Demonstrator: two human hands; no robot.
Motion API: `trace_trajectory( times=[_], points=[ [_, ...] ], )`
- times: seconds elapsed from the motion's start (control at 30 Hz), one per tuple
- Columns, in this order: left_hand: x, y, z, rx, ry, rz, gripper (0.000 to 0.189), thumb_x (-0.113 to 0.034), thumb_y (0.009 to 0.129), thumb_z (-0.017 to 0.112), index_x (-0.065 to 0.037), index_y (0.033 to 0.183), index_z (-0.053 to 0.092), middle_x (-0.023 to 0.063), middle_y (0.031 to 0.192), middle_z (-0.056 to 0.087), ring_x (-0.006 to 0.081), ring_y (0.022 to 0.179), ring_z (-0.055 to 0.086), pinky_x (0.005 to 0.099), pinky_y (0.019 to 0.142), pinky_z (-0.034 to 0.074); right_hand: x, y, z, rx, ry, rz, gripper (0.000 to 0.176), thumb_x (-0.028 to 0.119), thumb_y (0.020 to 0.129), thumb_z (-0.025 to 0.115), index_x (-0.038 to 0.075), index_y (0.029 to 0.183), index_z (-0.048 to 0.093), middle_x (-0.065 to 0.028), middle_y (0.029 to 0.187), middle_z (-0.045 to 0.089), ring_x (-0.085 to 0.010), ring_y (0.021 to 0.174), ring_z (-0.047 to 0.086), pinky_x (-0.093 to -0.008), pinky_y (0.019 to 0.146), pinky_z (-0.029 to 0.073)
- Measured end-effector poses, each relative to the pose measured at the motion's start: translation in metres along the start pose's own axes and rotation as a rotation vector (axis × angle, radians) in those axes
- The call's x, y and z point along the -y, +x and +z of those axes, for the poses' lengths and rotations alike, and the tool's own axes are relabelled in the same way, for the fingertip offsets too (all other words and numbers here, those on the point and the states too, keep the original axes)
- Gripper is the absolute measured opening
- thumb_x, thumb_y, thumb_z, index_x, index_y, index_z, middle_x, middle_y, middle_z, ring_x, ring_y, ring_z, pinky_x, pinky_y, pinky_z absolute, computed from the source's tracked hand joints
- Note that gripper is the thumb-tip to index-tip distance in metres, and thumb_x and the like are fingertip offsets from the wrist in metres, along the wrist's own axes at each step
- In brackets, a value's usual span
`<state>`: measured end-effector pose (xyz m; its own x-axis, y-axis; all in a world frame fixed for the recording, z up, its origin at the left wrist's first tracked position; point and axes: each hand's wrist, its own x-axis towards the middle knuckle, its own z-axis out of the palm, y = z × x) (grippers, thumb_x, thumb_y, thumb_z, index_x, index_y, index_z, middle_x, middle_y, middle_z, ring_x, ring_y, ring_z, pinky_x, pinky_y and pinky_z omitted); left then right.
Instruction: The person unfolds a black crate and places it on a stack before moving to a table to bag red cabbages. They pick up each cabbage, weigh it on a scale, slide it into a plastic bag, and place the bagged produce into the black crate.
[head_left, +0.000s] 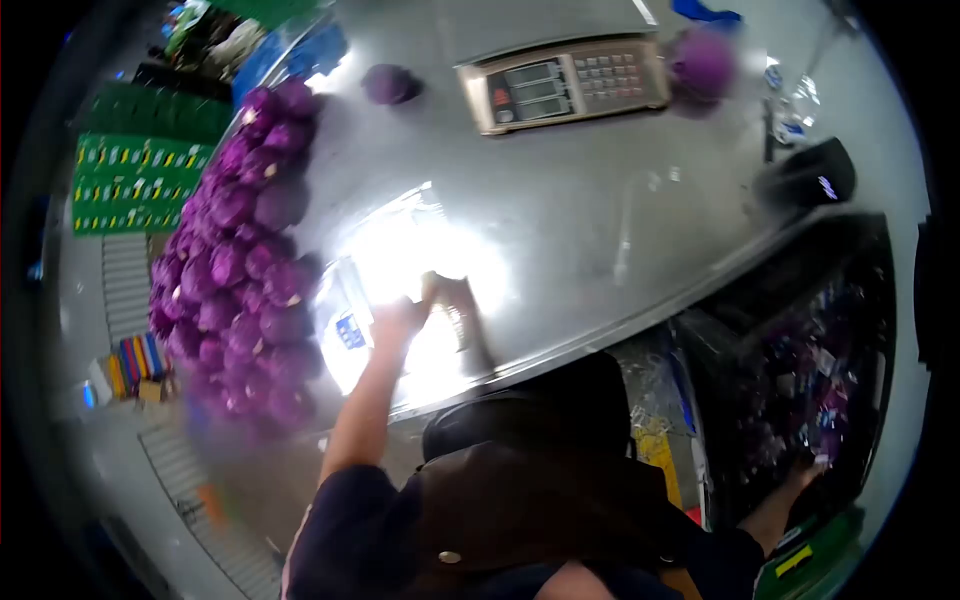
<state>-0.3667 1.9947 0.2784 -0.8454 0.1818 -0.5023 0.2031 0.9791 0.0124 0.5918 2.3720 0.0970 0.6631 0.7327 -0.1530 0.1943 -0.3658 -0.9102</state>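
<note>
My left hand (405, 312) is over the metal table (540, 230) near its front edge, beside clear plastic packaging (350, 330) with a blue label. Its fingers are closed at the edge of something brownish and blurred, which I cannot make out. To its left lies a large heap of purple cabbages (230, 260). My right hand (805, 472) reaches down at the lower right, into a black crate (740, 400) of shiny wrapped purple items. Its fingers are mostly hidden among them.
A scale (565, 82) stands at the back, with a purple cabbage (703, 65) on its right and another (390, 84) on its left. A black device (815, 175) sits at the right edge. Green crates (140, 170) are stacked at the left.
</note>
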Motion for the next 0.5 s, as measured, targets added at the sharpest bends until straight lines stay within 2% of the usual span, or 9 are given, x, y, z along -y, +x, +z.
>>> trace_trajectory(
  times=[0.03, 0.1, 0.17, 0.2, 0.23, 0.3, 0.37, 0.43, 0.5],
  points=[
    [0.005, 0.006, 0.016, -0.177, 0.123, 0.05, 0.069, -0.064, 0.084, 0.042, 0.0, 0.093, 0.066, 0.0172, 0.079, 0.067, 0.0341, 0.083, 0.065, 0.0411, 0.073, 0.051, 0.021, -0.012, -0.001, -0.043, -0.203, 0.055, 0.05, 0.025, 0.084, 0.06, 0.001, 0.126, 0.045, -0.0208, 0.121, 0.052, -0.034, 0.107, 0.053, -0.0485, 0.093, 0.042],
    [-0.003, 0.008, 0.006, -0.009, -0.018, 0.289, 0.042, -0.044, 0.087, 0.046, -0.009, 0.098, 0.067, 0.0155, 0.094, 0.066, 0.0311, 0.086, 0.064, 0.0422, 0.077, 0.049, 0.08, -0.025, 0.006, -0.122, -0.93, 0.124, 0.049, 0.034, 0.081, 0.06, 0.001, 0.117, 0.053, -0.0216, 0.115, 0.056, -0.0344, 0.102, 0.056, -0.0484, 0.089, 0.044],
    [0.04, 0.06, 0.081, -0.152, -0.157, 0.505, 0.02, -0.021, 0.084, 0.051, -0.01, 0.084, 0.068, 0.0126, 0.078, 0.066, 0.0288, 0.073, 0.065, 0.0395, 0.06, 0.051, 0.136, -0.03, 0.02, -0.293, -1.282, 0.075, 0.052, 0.044, 0.079, 0.06, 0.0, 0.107, 0.061, -0.0224, 0.109, 0.061, -0.0349, 0.098, 0.06, -0.0482, 0.085, 0.047],
    [0.039, 0.057, 0.089, -0.258, -0.122, 0.47, 0.017, -0.018, 0.081, 0.053, -0.007, 0.079, 0.066, 0.0129, 0.075, 0.065, 0.0288, 0.069, 0.064, 0.0395, 0.057, 0.05, 0.155, -0.035, 0.031, -0.631, -1.028, -0.095, 0.059, 0.05, 0.073, 0.064, -0.002, 0.102, 0.063, -0.024, 0.103, 0.063, -0.0391, 0.092, 0.061, -0.0481, 0.083, 0.047],
    [0.04, 0.056, 0.094, -0.365, -0.087, 0.435, 0.014, -0.016, 0.079, 0.055, -0.005, 0.074, 0.063, 0.0132, 0.071, 0.065, 0.0288, 0.066, 0.064, 0.0396, 0.054, 0.05, 0.174, -0.04, 0.046, -0.576, -0.786, -0.737, 0.059, 0.048, 0.076, 0.062, -0.001, 0.109, 0.062, -0.0219, 0.106, 0.063, -0.04, 0.093, 0.061, -0.0471, 0.083, 0.048],
    [0.04, 0.047, 0.082, -0.415, -0.056, 0.377, 0.014, -0.016, 0.077, 0.061, -0.004, 0.071, 0.061, 0.0149, 0.07, 0.064, 0.0302, 0.064, 0.063, 0.0402, 0.055, 0.049, 0.253, -0.11, 0.132, -0.281, -0.485, -1.202, 0.043, 0.033, 0.088, 0.056, 0.001, 0.117, 0.06, -0.0186, 0.114, 0.061, -0.0337, 0.097, 0.061, -0.0402, 0.084, 0.048],
    [0.043, 0.038, 0.062, -0.405, -0.142, 0.312, 0.017, -0.017, 0.074, 0.067, -0.003, 0.069, 0.059, 0.0159, 0.068, 0.063, 0.0314, 0.062, 0.062, 0.0404, 0.055, 0.048, 0.353, -0.297, 0.241, 0.13, -0.313, -1.204, 0.037, 0.019, 0.094, 0.051, 0.001, 0.125, 0.052, -0.0141, 0.121, 0.058, -0.0243, 0.104, 0.059, -0.0317, 0.092, 0.046],
    [0.052, 0.035, 0.043, -0.338, -0.341, 0.248, 0.022, -0.019, 0.071, 0.073, -0.002, 0.068, 0.058, 0.0163, 0.066, 0.062, 0.0322, 0.06, 0.061, 0.0404, 0.054, 0.047, 0.389, -0.439, 0.318, 0.549, -0.256, -1.476, 0.03, 0.005, 0.093, 0.048, -0.001, 0.122, 0.053, -0.0137, 0.123, 0.056, -0.0235, 0.113, 0.053, -0.0323, 0.099, 0.04],
    [0.062, 0.027, 0.024, -0.27, -0.588, 0.183, 0.039, -0.029, 0.067, 0.08, 0.001, 0.065, 0.056, 0.0166, 0.058, 0.058, 0.0296, 0.05, 0.054, 0.0373, 0.05, 0.043, 0.38, -0.614, 0.375, 0.98, -0.159, -1.404, 0.036, 0.0, 0.084, 0.057, 0.002, 0.12, 0.053, -0.0145, 0.123, 0.055, -0.0259, 0.117, 0.05, -0.0348, 0.101, 0.038]
  ],
)
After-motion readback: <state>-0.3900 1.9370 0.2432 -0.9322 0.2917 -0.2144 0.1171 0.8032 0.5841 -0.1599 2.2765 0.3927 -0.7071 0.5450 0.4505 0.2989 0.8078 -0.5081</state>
